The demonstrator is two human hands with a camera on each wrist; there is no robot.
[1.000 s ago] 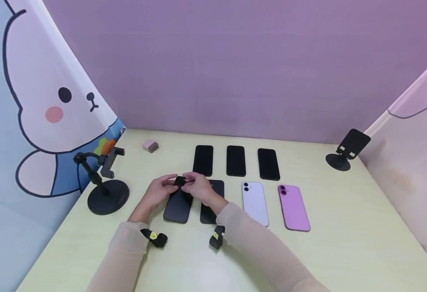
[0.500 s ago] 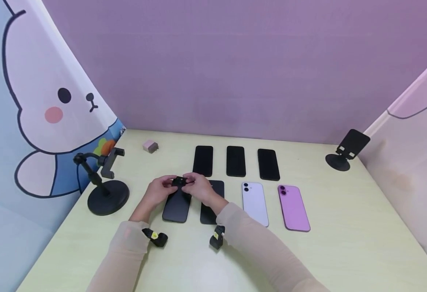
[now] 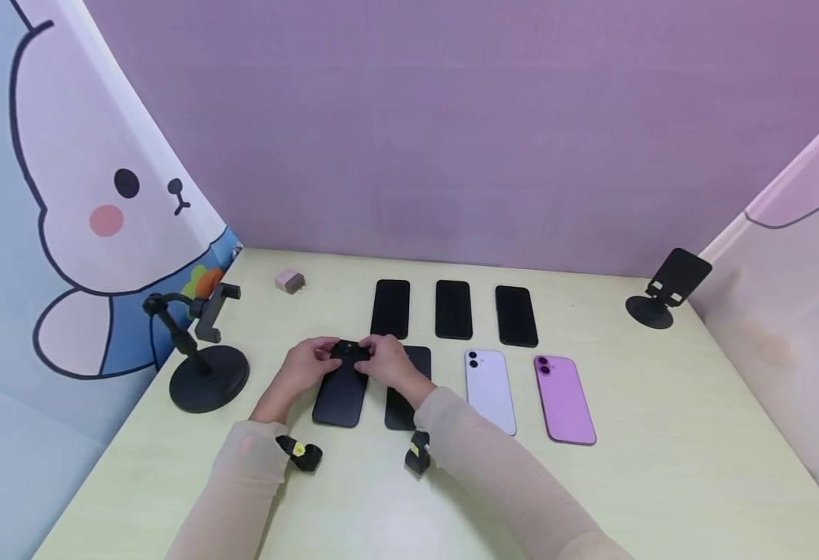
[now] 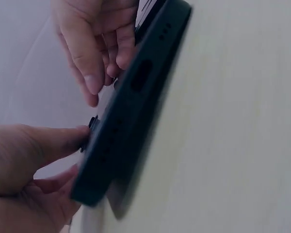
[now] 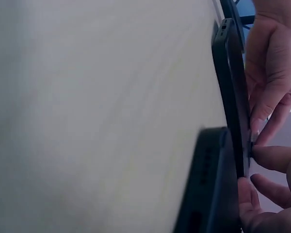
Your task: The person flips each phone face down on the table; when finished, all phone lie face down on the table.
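A dark phone (image 3: 340, 399) lies back up at the left of the front row; its black camera part (image 3: 350, 350) is at the far end, between both hands. My left hand (image 3: 304, 367) grips that end from the left, its thumb (image 4: 63, 141) on a small raised black part. From the right, my right hand (image 3: 391, 365) holds the same end with thumb (image 5: 274, 158) and fingers. Whether a separate small piece sits on the camera is too small and covered to tell. A second dark phone (image 3: 400, 408) lies partly under the right wrist.
White (image 3: 491, 397) and pink (image 3: 566, 400) phones lie to the right. Three black phones (image 3: 390, 307), (image 3: 453, 309), (image 3: 516, 316) form a back row. A black phone stand (image 3: 208, 379), a pink charger cube (image 3: 289, 280) and a folding stand (image 3: 668, 288) stand around them.
The right hand has shifted slightly right and toward the person, and its fingers sit a little farther from the left hand's. More of the black camera part shows between them.
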